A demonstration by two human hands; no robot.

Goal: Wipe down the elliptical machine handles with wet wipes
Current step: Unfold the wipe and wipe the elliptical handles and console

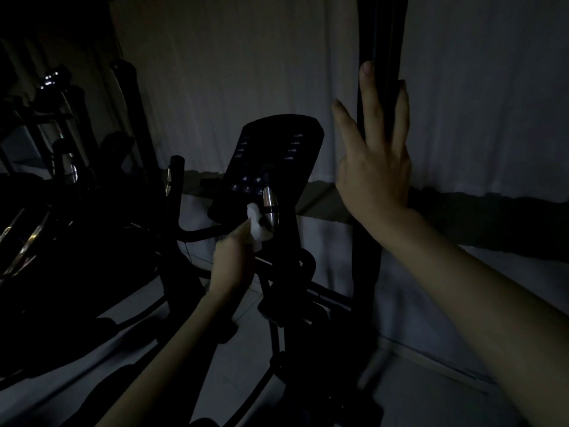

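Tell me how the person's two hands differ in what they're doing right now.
The left hand is low, closed around a white wet wipe beside the shiny handle sensor. The right hand is raised high, fingers stretched flat along the tall black handle bar, holding no wipe. Both are bare and reach toward the same machine.

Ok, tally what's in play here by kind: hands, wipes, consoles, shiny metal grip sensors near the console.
Hands: 2 (left hand, right hand)
White wipes: 1
Consoles: 1
Shiny metal grip sensors: 2 ()
Total: 6
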